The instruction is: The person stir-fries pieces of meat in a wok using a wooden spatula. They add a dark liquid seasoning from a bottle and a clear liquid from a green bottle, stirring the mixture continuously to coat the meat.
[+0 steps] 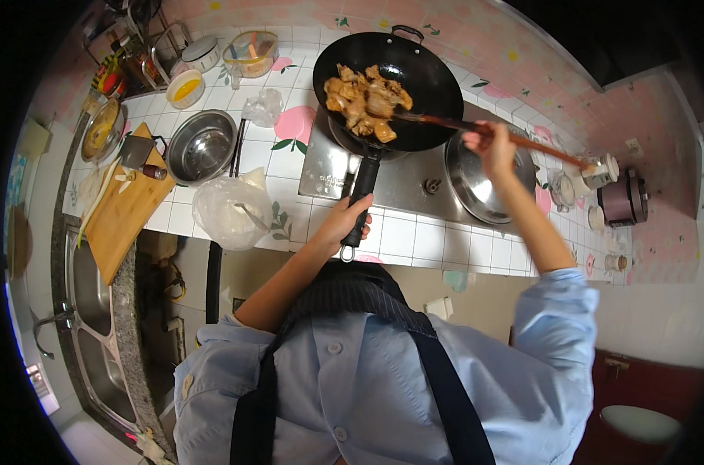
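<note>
My left hand (347, 224) grips the black handle (364, 185) of a black wok (430, 81) on a steel gas stove (407, 173). Browned chunks of meat (352, 96) are heaped in the wok's left half. A long wooden-handled spatula (538, 145) is held in my right hand (493, 148). Its blurred head lies among the meat. Below my right hand, on the stove's right side, sits a round metal lid (474, 174), partly covered by my forearm.
Left of the stove are a plastic bag (227, 212), a steel bowl (198, 145), chopsticks (239, 148) and a wooden cutting board (119, 221) bearing a cleaver (135, 152). A bowl of yellow liquid (186, 89) stands farther back. Jars (563, 189) and a rice cooker (622, 197) stand right.
</note>
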Demonstrator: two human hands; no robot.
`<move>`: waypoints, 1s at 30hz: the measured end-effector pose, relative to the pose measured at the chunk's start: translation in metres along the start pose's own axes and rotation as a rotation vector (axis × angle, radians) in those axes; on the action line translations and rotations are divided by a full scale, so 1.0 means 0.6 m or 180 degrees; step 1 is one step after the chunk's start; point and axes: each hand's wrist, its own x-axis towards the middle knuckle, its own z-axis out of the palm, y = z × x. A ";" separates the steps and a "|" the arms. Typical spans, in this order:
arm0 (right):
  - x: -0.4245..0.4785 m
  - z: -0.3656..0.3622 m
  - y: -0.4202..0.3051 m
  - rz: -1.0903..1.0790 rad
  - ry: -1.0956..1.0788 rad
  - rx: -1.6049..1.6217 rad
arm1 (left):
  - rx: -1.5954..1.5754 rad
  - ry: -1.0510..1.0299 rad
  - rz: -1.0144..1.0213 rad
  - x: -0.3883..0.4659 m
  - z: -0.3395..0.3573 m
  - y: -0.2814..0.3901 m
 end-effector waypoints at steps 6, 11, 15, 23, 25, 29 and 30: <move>-0.006 0.046 0.001 -0.0417 0.0159 0.0530 | -0.0071 -0.0028 -0.0005 -0.002 0.002 0.005; -0.031 0.050 -0.085 -0.1426 -0.0666 -0.0561 | -0.0033 0.0075 0.0020 0.001 0.004 0.003; -0.013 0.045 -0.110 -0.2338 -0.1063 -0.1896 | -0.0041 0.0063 0.0028 0.000 0.001 0.003; 0.107 -0.019 -0.127 -0.0441 -0.0513 -0.1243 | -0.0036 0.0029 -0.0020 -0.002 0.004 0.003; 0.135 -0.057 -0.037 -0.0034 -0.0645 -0.0235 | -0.0016 -0.0019 -0.0044 0.001 0.007 0.007; 0.073 0.014 0.051 0.0075 -0.0487 0.0962 | -0.0021 0.0042 -0.0062 -0.001 0.005 0.007; 0.066 0.017 0.043 -0.0069 -0.0552 0.0928 | -0.0025 0.0028 -0.0046 0.000 0.004 0.006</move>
